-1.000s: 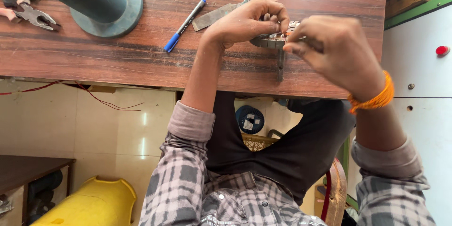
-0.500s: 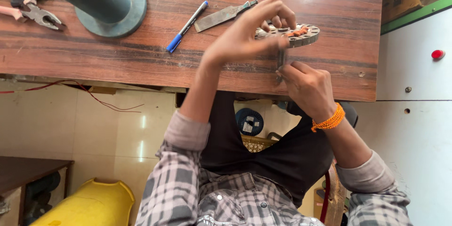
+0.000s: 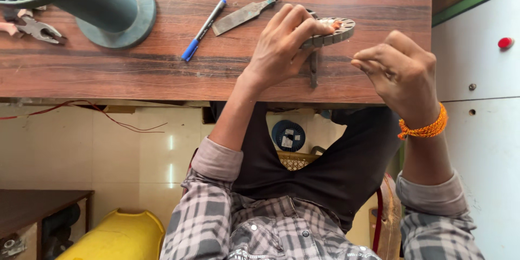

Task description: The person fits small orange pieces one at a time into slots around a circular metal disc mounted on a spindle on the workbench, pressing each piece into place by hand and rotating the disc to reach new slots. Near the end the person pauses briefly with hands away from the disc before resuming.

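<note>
Stator ring steadied at the table edge for wire work

The wooden table (image 3: 135, 76) carries a large green spool (image 3: 81, 0), pliers (image 3: 32, 28), a blue pen (image 3: 203, 30) and a flat blade tool (image 3: 244, 13), all within reach. The left hand (image 3: 284, 43) clamps its fingers over the stator ring (image 3: 338, 28), pinning it near the table's front edge. The right hand (image 3: 403, 67) sits just beside the ring, fingertips pinched together, apparently on fine wire too thin to confirm.

A dark reddish wooden desk (image 3: 108, 76) with a streaked grain fills the upper part of the view, daylight glaring on its far edge. Below it lies a pale glossy tiled floor (image 3: 108, 151) with bright reflections. A white cabinet (image 3: 482, 130) stands at one side, and a lower dark wooden table (image 3: 38, 206) at a corner.
</note>
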